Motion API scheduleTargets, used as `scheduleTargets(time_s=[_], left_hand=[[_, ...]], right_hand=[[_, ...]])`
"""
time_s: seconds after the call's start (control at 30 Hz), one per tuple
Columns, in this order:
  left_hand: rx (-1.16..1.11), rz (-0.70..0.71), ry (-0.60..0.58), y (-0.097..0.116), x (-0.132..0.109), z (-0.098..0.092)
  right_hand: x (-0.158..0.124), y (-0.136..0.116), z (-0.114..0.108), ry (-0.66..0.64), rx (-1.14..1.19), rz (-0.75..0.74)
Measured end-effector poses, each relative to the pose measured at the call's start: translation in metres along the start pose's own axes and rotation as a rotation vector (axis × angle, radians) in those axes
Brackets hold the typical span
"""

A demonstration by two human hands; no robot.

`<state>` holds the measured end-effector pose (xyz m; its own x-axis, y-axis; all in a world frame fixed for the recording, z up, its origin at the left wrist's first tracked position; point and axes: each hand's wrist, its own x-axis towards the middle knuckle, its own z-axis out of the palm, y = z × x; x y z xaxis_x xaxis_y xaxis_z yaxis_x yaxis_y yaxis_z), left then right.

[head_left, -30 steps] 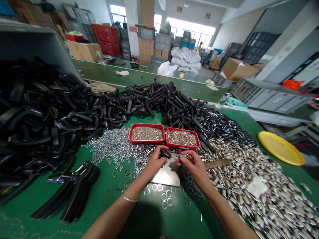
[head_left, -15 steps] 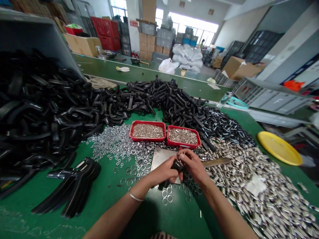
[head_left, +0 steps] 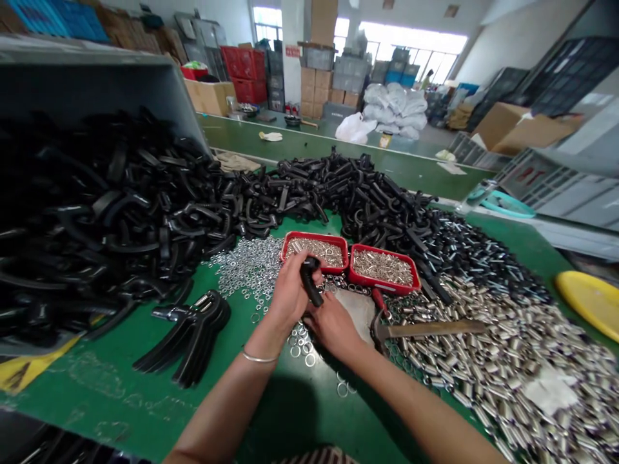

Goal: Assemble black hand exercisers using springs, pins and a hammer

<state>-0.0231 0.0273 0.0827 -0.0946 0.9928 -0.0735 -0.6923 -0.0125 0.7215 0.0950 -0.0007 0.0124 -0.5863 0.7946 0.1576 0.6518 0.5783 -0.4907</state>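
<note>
My left hand (head_left: 290,287) is closed around a black plastic hand-grip handle (head_left: 312,283), its curved end up and its shaft slanting down to the right. Just below, my right hand (head_left: 333,319) is closed at the lower part of the same piece; its fingertips are partly hidden. Both hands are over the near left edge of a flat metal plate (head_left: 355,309). Loose metal rings (head_left: 302,345) lie on the green table beneath them. To the right of the plate rests a hammer (head_left: 430,328) with a wooden handle.
Two red trays (head_left: 382,288) of small metal parts stand beyond my hands. Black handles (head_left: 130,206) are heaped at the left and back, small nuts (head_left: 246,267) nearer. Metal sleeves (head_left: 493,367) cover the right side. Stacked hand grips (head_left: 193,335) lie at left.
My view has swung left. Both hands have moved left with the black handle, off the plate's middle, and the handle has turned upright. The hammer now shows more fully.
</note>
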Motion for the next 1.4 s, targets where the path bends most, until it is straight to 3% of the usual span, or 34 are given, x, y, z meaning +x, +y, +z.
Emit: scheduleTargets(time_s=[0.1, 0.23, 0.3, 0.4, 0.53, 0.63, 0.73, 0.93, 1.07, 1.17, 1.27, 1.4], left_hand=[[0.066, -0.011, -0.034, 0.002, 0.003, -0.004], [0.121, -0.013, -0.026, -0.011, -0.001, 0.0], [0.119, 0.02, 0.012, -0.015, -0.003, 0.002], [0.212, 0.083, 0.016, -0.019, -0.006, 0.002], [0.528, 0.16, -0.095, -0.033, -0.012, 0.006], [0.726, 0.166, -0.222, -0.056, -0.02, 0.015], [0.828, 0.171, -0.3, -0.079, -0.027, 0.02], [0.926, 0.181, -0.285, -0.09, -0.032, 0.013], [0.93, 0.142, -0.242, -0.088, -0.033, 0.011], [0.899, 0.114, -0.235, -0.089, -0.035, 0.01], [0.863, 0.09, -0.227, -0.088, -0.036, 0.01], [0.804, 0.054, -0.275, -0.082, -0.038, 0.014]], right_hand=[[0.017, -0.006, 0.018, 0.039, -0.084, 0.036], [0.019, 0.006, 0.02, 0.123, 0.067, 0.029], [0.009, 0.016, 0.01, 0.145, 0.164, 0.078], [-0.02, 0.035, -0.017, 0.245, 0.327, 0.266], [-0.059, 0.051, -0.055, 0.445, 0.866, 0.516], [-0.072, 0.049, -0.067, 0.439, 1.269, 0.536], [-0.071, 0.044, -0.066, 0.398, 1.5, 0.561], [-0.07, 0.046, -0.061, 0.314, 1.724, 0.55], [-0.077, 0.05, -0.065, 0.223, 1.635, 0.535], [-0.08, 0.05, -0.067, 0.202, 1.435, 0.485], [-0.083, 0.051, -0.07, 0.278, 0.947, 0.378], [-0.087, 0.054, -0.074, 0.323, 0.273, 0.099]])
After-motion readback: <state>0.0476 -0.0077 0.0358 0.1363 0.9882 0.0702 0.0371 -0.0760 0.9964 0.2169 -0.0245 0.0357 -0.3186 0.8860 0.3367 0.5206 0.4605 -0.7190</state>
